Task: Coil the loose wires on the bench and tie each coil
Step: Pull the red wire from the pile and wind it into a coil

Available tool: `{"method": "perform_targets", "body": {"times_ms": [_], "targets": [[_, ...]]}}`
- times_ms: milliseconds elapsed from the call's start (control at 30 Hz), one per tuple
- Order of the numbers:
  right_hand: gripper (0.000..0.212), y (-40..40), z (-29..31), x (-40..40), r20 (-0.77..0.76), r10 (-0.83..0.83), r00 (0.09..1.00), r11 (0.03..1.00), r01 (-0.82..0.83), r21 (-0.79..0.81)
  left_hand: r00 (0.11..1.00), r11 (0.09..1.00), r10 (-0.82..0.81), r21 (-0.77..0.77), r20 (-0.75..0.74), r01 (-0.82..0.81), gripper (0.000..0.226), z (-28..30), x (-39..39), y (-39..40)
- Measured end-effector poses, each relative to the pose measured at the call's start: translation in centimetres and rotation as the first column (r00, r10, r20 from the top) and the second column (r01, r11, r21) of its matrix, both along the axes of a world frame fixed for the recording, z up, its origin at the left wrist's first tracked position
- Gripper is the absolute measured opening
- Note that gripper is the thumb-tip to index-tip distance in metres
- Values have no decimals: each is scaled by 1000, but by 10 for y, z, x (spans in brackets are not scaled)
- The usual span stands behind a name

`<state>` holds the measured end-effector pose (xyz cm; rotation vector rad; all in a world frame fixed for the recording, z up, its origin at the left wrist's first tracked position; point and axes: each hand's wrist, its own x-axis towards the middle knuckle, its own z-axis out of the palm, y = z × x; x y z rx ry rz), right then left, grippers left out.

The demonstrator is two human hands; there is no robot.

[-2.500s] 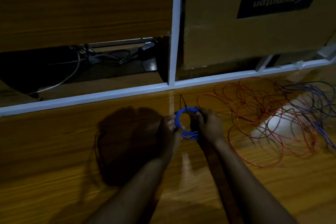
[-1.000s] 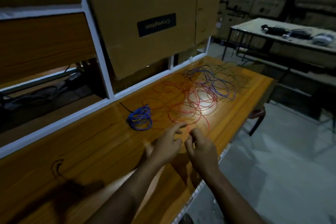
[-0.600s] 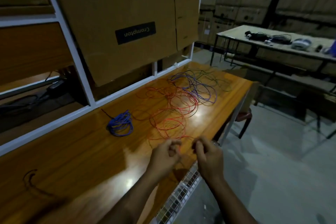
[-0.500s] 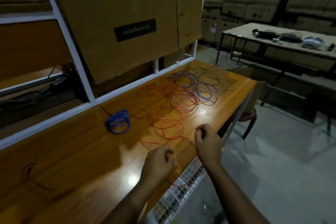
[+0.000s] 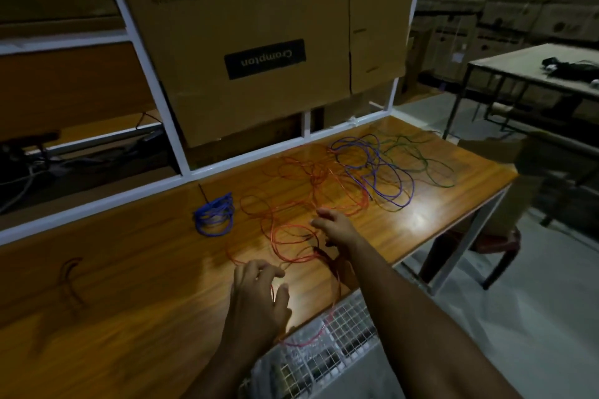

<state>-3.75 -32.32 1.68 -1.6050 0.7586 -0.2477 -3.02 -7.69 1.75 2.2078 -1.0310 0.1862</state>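
A tied blue wire coil (image 5: pixel 214 217) lies on the wooden bench (image 5: pixel 129 269). To its right spreads a loose red wire (image 5: pixel 308 191), then a loose purple-blue wire (image 5: pixel 379 172) and a green wire (image 5: pixel 421 155) toward the bench's far right end. My left hand (image 5: pixel 256 295) is near the front edge, fingers curled, pinching a strand of the red wire that trails over the edge. My right hand (image 5: pixel 334 227) reaches forward over the nearest red loops with its fingers loosely extended and nothing plainly held.
A large cardboard box (image 5: pixel 259 42) stands behind a white frame at the back of the bench. A wire mesh tray (image 5: pixel 324 343) hangs below the front edge. A red stool (image 5: pixel 486 243) sits under the right end. Another table (image 5: pixel 534 68) stands at the far right.
The blue coil was put down on the bench. Both hands moved right to the red wire, pulling a strand toward the front edge; my right hand has now reached forward again over the loops.
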Motion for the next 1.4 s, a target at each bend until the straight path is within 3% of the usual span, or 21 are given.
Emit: {"method": "perform_targets", "body": {"times_ms": [167,300,400,500,633,733,833,933,1000,1067,1133,1200,1267,1333,1400], "targets": [[12,10,2,-10,211,-176,962,942,102,320,999,999,-20,-27,-34,19,28,10,14,-14],[26,30,12,-29,294,-369,882,751,96,654,993,998,-12,-57,-117,6,24,33,26,-32],[40,43,14,-51,224,-278,934,825,113,554,969,994,-69,-98,-238,46,25,43,31,-44],[45,54,10,-72,86,-157,984,931,118,347,864,991,-123,-97,-489,87,40,46,32,-55],[38,61,9,-96,-69,-99,993,992,104,77,800,988,-151,-62,-581,141,60,32,34,-63],[39,56,12,-105,-166,-97,981,995,90,-49,850,988,-117,23,-513,150,38,17,37,-68],[34,47,14,-102,-146,-176,973,984,170,-54,881,971,-216,1,-420,239,18,13,35,-67],[17,47,20,-85,-16,-272,962,954,272,124,873,914,-376,30,-312,404,28,11,29,-63],[7,51,30,-69,93,-306,947,908,261,329,856,863,-484,66,-180,501,29,12,24,-62],[19,56,40,-54,207,-353,912,813,189,551,814,810,-565,95,-134,578,27,13,19,-58],[19,60,48,-45,297,-424,855,757,155,634,782,773,-606,124,-144,622,26,10,19,-56],[23,60,53,-43,333,-445,831,766,161,622,772,761,-610,140,-176,633,26,8,24,-55],[28,56,58,-48,299,-420,857,769,161,619,757,772,-605,52,-245,634,32,7,27,-52],[31,52,64,-58,206,-375,904,795,199,573,701,832,-550,-227,-454,507,35,13,28,-46],[30,48,70,-68,70,-305,950,853,240,464,544,840,-538,-464,-644,281,36,22,28,-39]]}}
